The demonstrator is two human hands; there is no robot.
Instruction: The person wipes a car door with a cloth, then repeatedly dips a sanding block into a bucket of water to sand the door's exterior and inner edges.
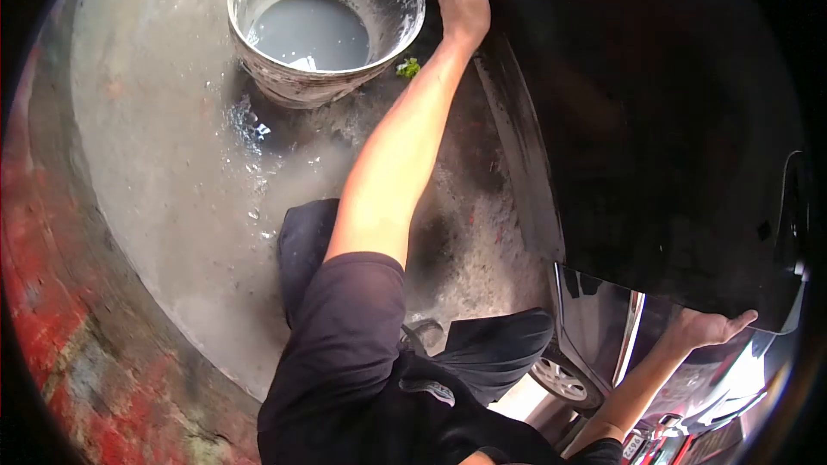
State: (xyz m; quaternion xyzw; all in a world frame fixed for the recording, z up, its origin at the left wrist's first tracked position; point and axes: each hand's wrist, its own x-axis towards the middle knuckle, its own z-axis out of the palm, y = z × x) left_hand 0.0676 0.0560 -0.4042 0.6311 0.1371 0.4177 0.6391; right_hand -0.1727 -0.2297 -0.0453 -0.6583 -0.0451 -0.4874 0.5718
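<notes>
A large glossy black panel [655, 120], which looks like a car body part, fills the right side of the head view. Against its far left edge lies my left hand [463, 2], fingers stretched out and holding nothing. My right hand [711, 327] grips the panel's near edge at the lower right; its thumb sticks out while the fingers are mostly hidden. Left of my left hand stands a dirty bucket [323, 86] partly filled with grey, cloudy water [312, 33].
Wet grey concrete floor [164, 164] spreads to the left, with worn red paint [60, 336] at its border. A green leafy scrap [408, 68] lies beside the bucket. A car wheel [564, 379] and parked vehicles show at the lower right.
</notes>
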